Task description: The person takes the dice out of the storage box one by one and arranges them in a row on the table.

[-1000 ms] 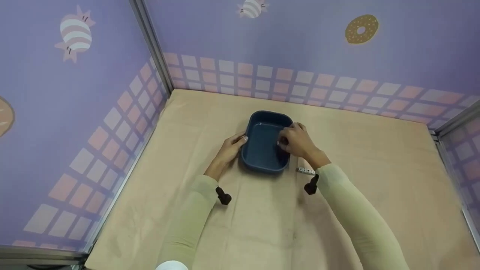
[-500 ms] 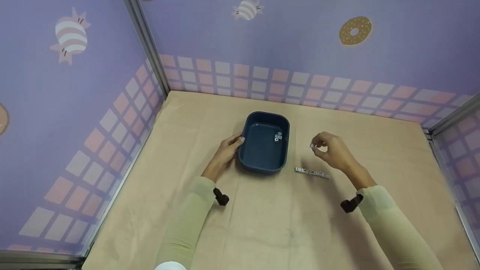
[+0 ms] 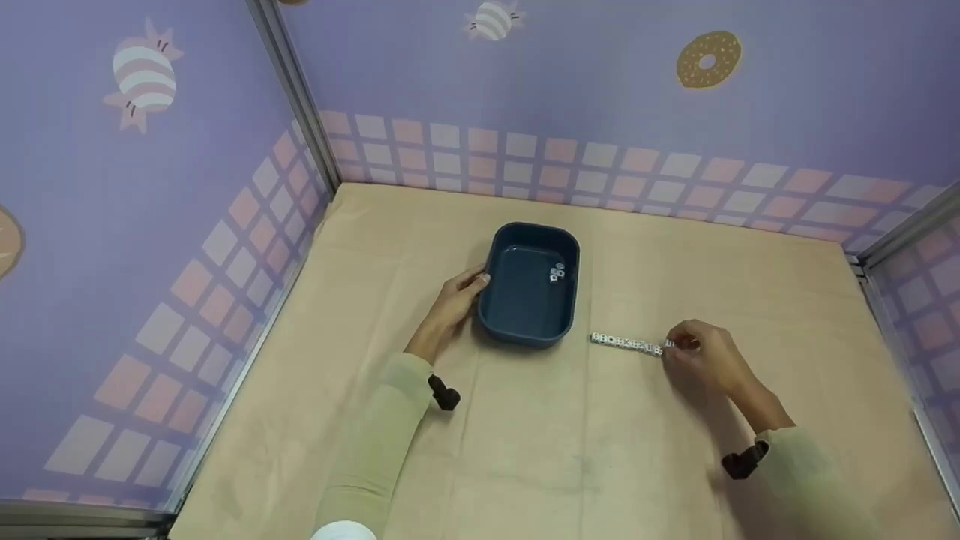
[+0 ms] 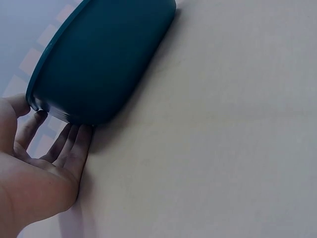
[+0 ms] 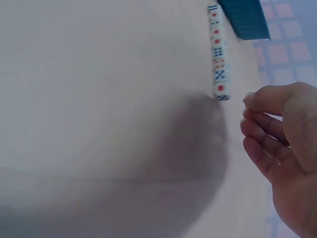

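A dark blue rectangular plastic container (image 3: 525, 337) sits on the table, with several small white dice (image 3: 556, 272) inside near its right wall. My left hand (image 3: 452, 304) grips its left side, thumb at the rim and fingers against the outer wall, as the left wrist view of the container (image 4: 99, 64) also shows. A straight row of white dice (image 3: 626, 343) lies to the right of the container. At the row's right end my right hand (image 3: 705, 352) pinches a die (image 3: 670, 343). In the right wrist view the fingertips (image 5: 250, 99) hide whatever is between them.
A beige cloth (image 3: 525, 450) with creases covers the table. Purple printed wall panels (image 3: 600, 75) stand at the back and left, joined by a metal post (image 3: 296, 90).
My right hand has come out of the container and moved right and toward me, to the right end of the dice row, carrying a die. My left hand stays on the container.
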A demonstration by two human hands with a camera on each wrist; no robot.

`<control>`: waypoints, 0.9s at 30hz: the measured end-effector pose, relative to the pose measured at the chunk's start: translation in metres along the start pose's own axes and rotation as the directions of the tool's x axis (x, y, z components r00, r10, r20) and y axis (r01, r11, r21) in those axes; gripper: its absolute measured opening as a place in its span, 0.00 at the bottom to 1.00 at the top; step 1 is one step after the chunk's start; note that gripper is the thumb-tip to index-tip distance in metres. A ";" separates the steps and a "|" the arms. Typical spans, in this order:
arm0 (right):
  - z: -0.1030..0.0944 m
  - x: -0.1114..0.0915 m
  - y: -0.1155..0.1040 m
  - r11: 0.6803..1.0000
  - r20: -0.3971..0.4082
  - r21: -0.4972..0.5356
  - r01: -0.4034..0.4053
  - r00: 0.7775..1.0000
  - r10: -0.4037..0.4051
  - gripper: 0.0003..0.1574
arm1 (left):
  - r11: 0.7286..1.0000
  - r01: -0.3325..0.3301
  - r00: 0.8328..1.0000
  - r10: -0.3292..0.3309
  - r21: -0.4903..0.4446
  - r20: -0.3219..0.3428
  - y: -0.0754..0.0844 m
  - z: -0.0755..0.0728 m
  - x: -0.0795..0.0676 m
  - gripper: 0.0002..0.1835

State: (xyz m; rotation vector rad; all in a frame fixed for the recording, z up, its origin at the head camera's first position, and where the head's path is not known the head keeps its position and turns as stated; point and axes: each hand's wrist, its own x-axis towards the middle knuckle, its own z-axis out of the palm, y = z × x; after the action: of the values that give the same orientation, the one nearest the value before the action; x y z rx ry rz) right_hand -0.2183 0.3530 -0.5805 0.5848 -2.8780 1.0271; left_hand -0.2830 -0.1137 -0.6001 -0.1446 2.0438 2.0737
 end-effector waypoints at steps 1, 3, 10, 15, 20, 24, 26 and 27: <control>0.002 -0.003 0.002 1.000 0.008 0.001 -0.008 1.000 0.008 0.10 | 1.000 0.001 1.000 -0.001 0.005 -0.001 0.000 0.000 0.000 0.29; 0.006 -0.006 0.005 1.000 0.015 0.007 -0.016 1.000 0.016 0.10 | 1.000 0.003 1.000 -0.003 0.009 -0.001 0.000 0.000 0.000 0.29; 0.006 -0.007 0.005 1.000 0.029 -0.012 -0.029 0.999 0.029 0.11 | 1.000 0.002 1.000 -0.002 0.008 -0.001 0.001 0.001 0.000 0.29; 0.003 -0.008 0.006 0.999 0.018 -0.049 -0.006 1.000 0.007 0.11 | 1.000 0.010 1.000 -0.010 0.019 -0.003 0.001 0.000 0.000 0.30; 0.006 -0.009 0.006 0.998 0.041 -0.053 -0.023 0.999 0.025 0.10 | 1.000 0.001 1.000 -0.001 0.015 0.003 0.001 -0.001 0.000 0.29; 0.011 -0.008 0.005 0.998 0.049 -0.047 -0.045 0.998 0.048 0.10 | 1.000 -0.016 1.000 0.016 0.016 0.011 0.000 -0.001 0.000 0.29; 0.013 -0.008 0.005 0.998 0.047 -0.038 -0.052 0.997 0.054 0.10 | 1.000 -0.019 1.000 0.019 -0.004 0.019 -0.001 -0.002 0.000 0.29; 0.013 -0.008 0.005 0.998 0.048 -0.032 -0.055 0.997 0.056 0.11 | 1.000 -0.019 1.000 0.019 -0.013 0.023 -0.001 -0.002 0.000 0.29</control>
State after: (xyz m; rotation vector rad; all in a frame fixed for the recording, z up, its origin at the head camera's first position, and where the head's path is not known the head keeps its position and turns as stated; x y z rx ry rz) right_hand -0.2111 0.3510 -0.5949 0.5384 -2.9630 0.9866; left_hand -0.2826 -0.1154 -0.6010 -0.1031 2.0263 2.0906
